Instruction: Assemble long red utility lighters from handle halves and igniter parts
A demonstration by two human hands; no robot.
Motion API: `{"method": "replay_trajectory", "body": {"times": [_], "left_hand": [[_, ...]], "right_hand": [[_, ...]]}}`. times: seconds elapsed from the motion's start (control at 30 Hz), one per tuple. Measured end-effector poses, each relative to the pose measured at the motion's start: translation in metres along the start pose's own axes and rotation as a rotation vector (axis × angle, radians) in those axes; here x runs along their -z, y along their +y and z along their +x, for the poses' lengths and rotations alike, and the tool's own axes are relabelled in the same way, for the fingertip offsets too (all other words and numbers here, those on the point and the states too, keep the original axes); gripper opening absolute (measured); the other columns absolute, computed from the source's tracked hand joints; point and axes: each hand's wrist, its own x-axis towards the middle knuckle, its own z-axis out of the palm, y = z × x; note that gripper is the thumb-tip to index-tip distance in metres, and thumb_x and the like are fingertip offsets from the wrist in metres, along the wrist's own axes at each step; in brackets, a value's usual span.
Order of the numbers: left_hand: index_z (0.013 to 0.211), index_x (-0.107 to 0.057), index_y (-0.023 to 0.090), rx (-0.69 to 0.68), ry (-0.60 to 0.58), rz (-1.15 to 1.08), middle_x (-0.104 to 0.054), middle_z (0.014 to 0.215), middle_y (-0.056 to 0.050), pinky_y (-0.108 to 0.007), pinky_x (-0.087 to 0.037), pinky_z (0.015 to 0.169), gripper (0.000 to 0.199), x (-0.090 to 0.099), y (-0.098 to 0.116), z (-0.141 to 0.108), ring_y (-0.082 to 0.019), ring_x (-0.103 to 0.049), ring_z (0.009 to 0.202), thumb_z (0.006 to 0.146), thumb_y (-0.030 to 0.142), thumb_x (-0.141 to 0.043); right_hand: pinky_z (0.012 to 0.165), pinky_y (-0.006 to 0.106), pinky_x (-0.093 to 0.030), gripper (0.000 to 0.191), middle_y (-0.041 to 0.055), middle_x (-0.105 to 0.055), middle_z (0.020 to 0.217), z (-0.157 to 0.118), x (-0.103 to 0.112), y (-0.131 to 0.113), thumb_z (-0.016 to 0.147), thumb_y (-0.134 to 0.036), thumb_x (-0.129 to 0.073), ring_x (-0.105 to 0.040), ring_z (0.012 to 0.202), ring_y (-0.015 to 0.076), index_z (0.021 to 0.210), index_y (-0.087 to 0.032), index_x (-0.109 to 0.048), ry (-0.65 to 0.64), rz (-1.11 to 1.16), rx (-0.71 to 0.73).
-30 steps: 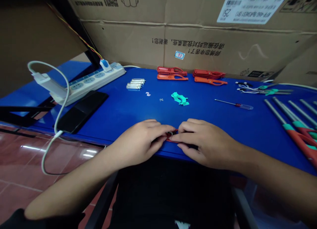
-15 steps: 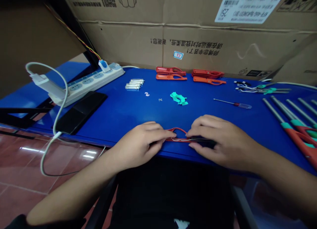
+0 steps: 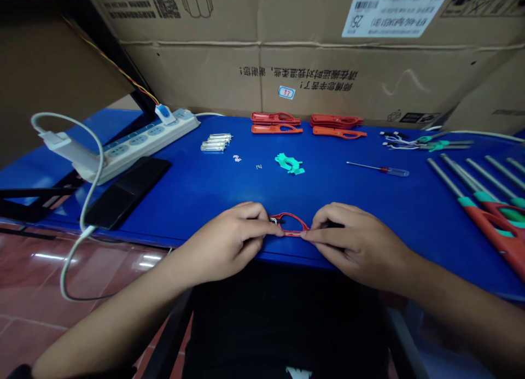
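Along the front edge of the blue counter (image 3: 197,204), a red plastic loop (image 3: 292,214) is held between the two hands, just inside the rim. The left hand (image 3: 219,248) has its fingers (image 3: 256,227) pressed together, pinching the loop's left end, where a small metal part (image 3: 273,221) shows; the right hand (image 3: 356,248) pinches the other end between thumb and fingertips. The likeliest trouble looks like a slip: if either pinch eases, the springy loop could flick the metal part loose, and this close to the rim it could drop to the tiled floor (image 3: 33,280). Pulling too hard could also bend or crack so thin a piece. Farther back lie a teal plastic piece (image 3: 289,163), a small screwdriver (image 3: 379,169) and rows of red and orange plastic frames (image 3: 337,126). Metal cylinders (image 3: 215,144) lie near a power strip (image 3: 139,146), and a black phone (image 3: 125,193) sits at the left beside a white cable (image 3: 92,176). Long rods with red and teal handles (image 3: 488,220) fan out at the right.
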Motion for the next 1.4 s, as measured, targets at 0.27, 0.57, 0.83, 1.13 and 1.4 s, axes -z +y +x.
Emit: {"method": "replay_trajectory", "body": {"times": [0.27,0.57,0.83,1.13,1.4], "left_hand": [[0.116,-0.070,0.022,0.027,-0.015,0.013,-0.061,0.095,-0.002,-0.027,-0.047,0.080,0.036,0.005,0.002,0.004,-0.012,-0.059,0.089,0.093,0.005,-0.048],[0.114,-0.071,0.020,-0.050,-0.080,0.247,-0.063,0.098,-0.006,-0.034,-0.049,0.083,0.033,0.011,0.003,0.013,-0.019,-0.059,0.091,0.096,0.009,-0.045],[0.119,-0.068,0.019,-0.078,-0.088,0.331,-0.060,0.097,-0.007,-0.037,-0.050,0.082,0.032,0.003,0.006,0.011,-0.021,-0.056,0.090,0.099,0.012,-0.044],[0.116,-0.068,0.018,-0.074,-0.003,0.264,-0.060,0.097,-0.007,-0.035,-0.048,0.080,0.031,-0.004,0.004,0.006,-0.020,-0.055,0.091,0.099,0.013,-0.043],[0.123,-0.065,0.021,-0.057,-0.027,0.209,-0.059,0.102,-0.007,-0.036,-0.047,0.084,0.034,-0.006,0.002,0.009,-0.020,-0.054,0.096,0.100,0.013,-0.041]], "right_hand": [[0.081,0.036,-0.044,0.023,0.0029,-0.063,0.099,0.004,0.002,-0.005,0.095,-0.017,-0.053,-0.055,0.090,0.0173,0.107,-0.025,-0.071,-0.098,-0.003,-0.078],[0.080,0.039,-0.044,0.023,0.0050,-0.062,0.095,0.003,0.001,-0.009,0.098,-0.018,-0.048,-0.054,0.088,0.0201,0.103,-0.020,-0.070,-0.107,-0.153,-0.049],[0.080,0.040,-0.043,0.015,0.0034,-0.062,0.089,0.009,0.001,-0.015,0.094,-0.021,-0.055,-0.054,0.085,0.0200,0.090,-0.020,-0.069,-0.052,-0.141,-0.095],[0.081,0.038,-0.042,0.020,0.0031,-0.064,0.086,0.005,-0.010,-0.015,0.098,-0.022,-0.053,-0.055,0.085,0.0190,0.095,-0.021,-0.073,0.007,-0.133,-0.047],[0.082,0.041,-0.042,0.025,0.0059,-0.064,0.088,0.013,-0.002,-0.013,0.099,-0.019,-0.048,-0.055,0.086,0.0218,0.098,-0.018,-0.073,-0.062,-0.248,-0.019]]}}
